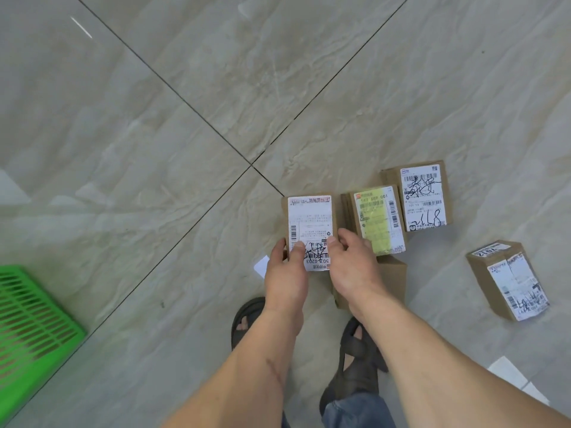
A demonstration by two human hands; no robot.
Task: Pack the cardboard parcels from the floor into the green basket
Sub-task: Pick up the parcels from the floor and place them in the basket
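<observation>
You are pinching the parcel (310, 230) at its near end with both left hand (285, 273) and right hand (352, 267), long axis pointing away from you; the green basket (31, 322) is lying well apart leftward on the floor (154, 149).

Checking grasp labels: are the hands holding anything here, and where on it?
Yes. Both hands grip one cardboard parcel at its near end: left hand on its left edge, right hand on its right edge, thumbs on the label.
</observation>
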